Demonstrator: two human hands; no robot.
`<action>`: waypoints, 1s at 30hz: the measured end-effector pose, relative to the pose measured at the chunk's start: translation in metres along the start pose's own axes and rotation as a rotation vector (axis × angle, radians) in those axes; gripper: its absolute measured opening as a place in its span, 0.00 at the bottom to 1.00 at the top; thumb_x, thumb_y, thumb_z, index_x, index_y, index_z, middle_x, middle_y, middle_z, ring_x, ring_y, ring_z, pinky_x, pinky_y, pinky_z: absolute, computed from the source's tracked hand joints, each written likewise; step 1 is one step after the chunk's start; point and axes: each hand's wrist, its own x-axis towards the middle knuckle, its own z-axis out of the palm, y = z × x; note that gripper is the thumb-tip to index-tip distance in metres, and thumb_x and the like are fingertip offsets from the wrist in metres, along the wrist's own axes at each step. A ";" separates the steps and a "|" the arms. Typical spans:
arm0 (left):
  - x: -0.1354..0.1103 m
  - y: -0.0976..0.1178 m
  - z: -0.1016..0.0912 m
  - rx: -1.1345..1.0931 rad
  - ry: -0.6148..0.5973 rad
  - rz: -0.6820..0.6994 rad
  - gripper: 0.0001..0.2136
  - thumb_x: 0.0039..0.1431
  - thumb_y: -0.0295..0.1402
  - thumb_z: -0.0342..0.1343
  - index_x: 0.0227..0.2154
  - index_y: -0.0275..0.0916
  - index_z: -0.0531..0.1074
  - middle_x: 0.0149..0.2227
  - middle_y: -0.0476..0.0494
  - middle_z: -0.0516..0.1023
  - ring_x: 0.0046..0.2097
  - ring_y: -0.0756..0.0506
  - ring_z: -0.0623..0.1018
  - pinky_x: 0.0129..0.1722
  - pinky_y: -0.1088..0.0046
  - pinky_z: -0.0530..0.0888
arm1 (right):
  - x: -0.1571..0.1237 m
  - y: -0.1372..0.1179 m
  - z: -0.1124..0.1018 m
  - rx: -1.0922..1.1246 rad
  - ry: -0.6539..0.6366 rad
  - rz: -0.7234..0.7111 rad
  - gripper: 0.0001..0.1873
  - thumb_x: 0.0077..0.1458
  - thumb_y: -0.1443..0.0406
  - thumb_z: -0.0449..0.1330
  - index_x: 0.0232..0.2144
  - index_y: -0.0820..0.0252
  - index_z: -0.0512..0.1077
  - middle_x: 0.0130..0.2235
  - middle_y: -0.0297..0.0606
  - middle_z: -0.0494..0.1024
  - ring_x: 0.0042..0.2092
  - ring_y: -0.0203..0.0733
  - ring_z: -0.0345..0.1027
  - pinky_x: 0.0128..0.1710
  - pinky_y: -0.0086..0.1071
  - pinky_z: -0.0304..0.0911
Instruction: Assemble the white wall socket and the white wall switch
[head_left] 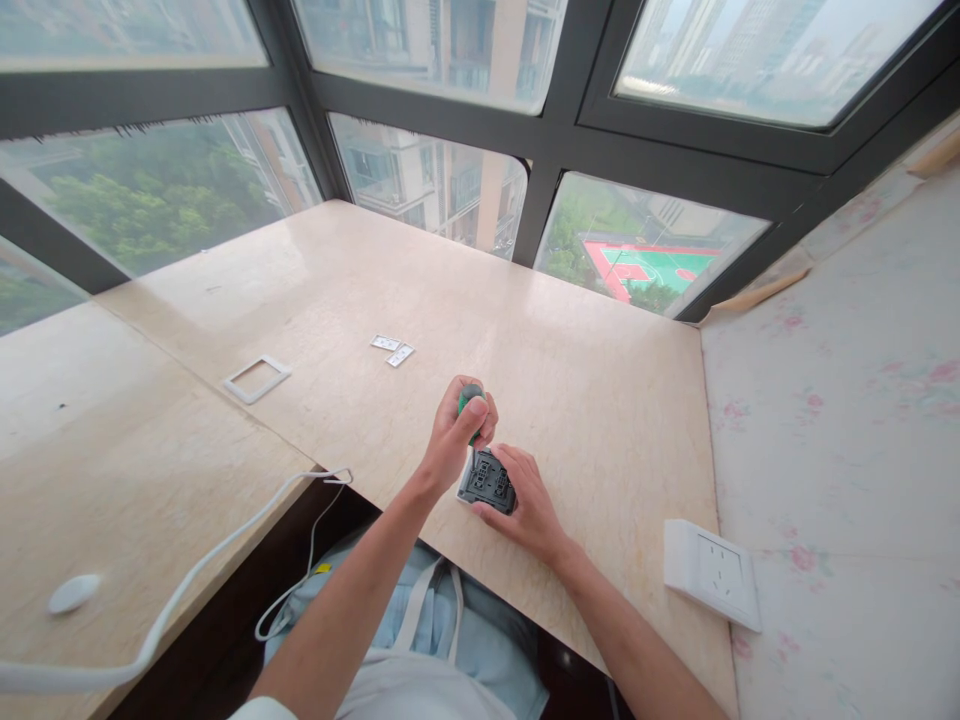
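My left hand is wrapped round the green and black handle of a screwdriver, held upright. Its thin shaft points down at the left part of a wall socket, whose dark inner side faces up; whether the tip touches a screw is too small to tell. With thumb and fingers on its right and lower edges, my right hand grips the socket against the tabletop. A strip of white casing shows along the socket's left edge.
On the pale tabletop lie a white square frame and two small white socket covers. A white cable crosses the left edge near a white disc. Another socket is mounted at the right wall.
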 end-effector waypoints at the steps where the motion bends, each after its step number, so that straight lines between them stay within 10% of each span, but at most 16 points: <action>1: -0.001 0.001 -0.001 0.025 0.016 0.002 0.17 0.61 0.49 0.57 0.35 0.41 0.61 0.23 0.57 0.65 0.21 0.55 0.61 0.21 0.80 0.58 | 0.000 -0.001 0.000 -0.001 0.005 0.002 0.39 0.57 0.54 0.63 0.65 0.54 0.53 0.60 0.50 0.67 0.61 0.57 0.61 0.60 0.55 0.59; 9: 0.000 0.022 0.005 0.168 -0.040 -0.081 0.13 0.58 0.43 0.59 0.36 0.37 0.72 0.36 0.45 0.73 0.33 0.51 0.72 0.31 0.75 0.68 | 0.000 -0.004 0.001 -0.021 0.021 0.027 0.40 0.52 0.59 0.65 0.63 0.56 0.55 0.59 0.50 0.68 0.60 0.58 0.61 0.59 0.56 0.60; 21: 0.010 0.021 0.016 -0.003 0.065 -0.055 0.09 0.60 0.38 0.53 0.29 0.40 0.61 0.15 0.58 0.63 0.14 0.56 0.57 0.14 0.82 0.53 | -0.001 -0.001 0.001 0.000 0.031 0.043 0.40 0.50 0.59 0.66 0.62 0.57 0.57 0.57 0.51 0.69 0.59 0.58 0.62 0.59 0.55 0.60; 30: 0.013 0.015 0.025 0.078 0.000 -0.013 0.18 0.54 0.40 0.65 0.27 0.39 0.60 0.26 0.56 0.70 0.18 0.56 0.70 0.15 0.82 0.64 | -0.001 0.001 0.000 0.010 0.018 0.056 0.40 0.51 0.57 0.66 0.63 0.56 0.56 0.59 0.51 0.69 0.61 0.60 0.61 0.59 0.56 0.59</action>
